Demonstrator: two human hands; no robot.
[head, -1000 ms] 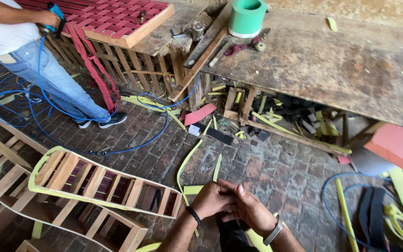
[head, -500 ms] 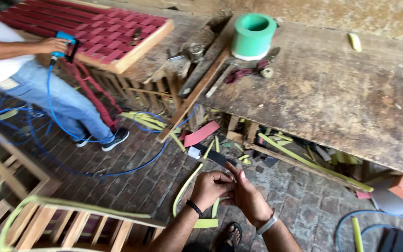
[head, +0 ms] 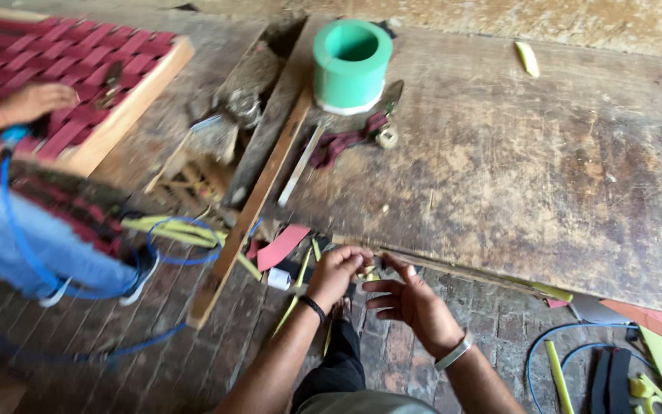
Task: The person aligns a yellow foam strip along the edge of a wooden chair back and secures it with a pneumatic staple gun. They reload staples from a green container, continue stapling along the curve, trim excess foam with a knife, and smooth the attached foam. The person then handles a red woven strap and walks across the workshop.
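Note:
My left hand [head: 340, 272], with a black band at the wrist, is curled around a small yellow-green strip piece [head: 366, 270] just below the front edge of the worn wooden workbench [head: 545, 176]. My right hand [head: 411, 303], with a pale bracelet, is close beside it. Its fingers are spread and its thumb points toward the strip piece. What exactly is pinched is blurred. A green roll of strapping [head: 352, 65] stands on the bench far above my hands.
A long wooden plank [head: 250, 203] leans against the bench. On the bench lie a maroon strap [head: 339, 147] and a small spool [head: 385, 138]. At left, a co-worker's hand [head: 40, 100] rests on a red woven frame [head: 78, 69]. A blue hose [head: 32, 253] and yellow-green strips litter the brick floor.
The view has moved closer to the bench. My hands, clasped together before, have parted slightly and risen toward the bench edge, and the right hand's fingers have spread.

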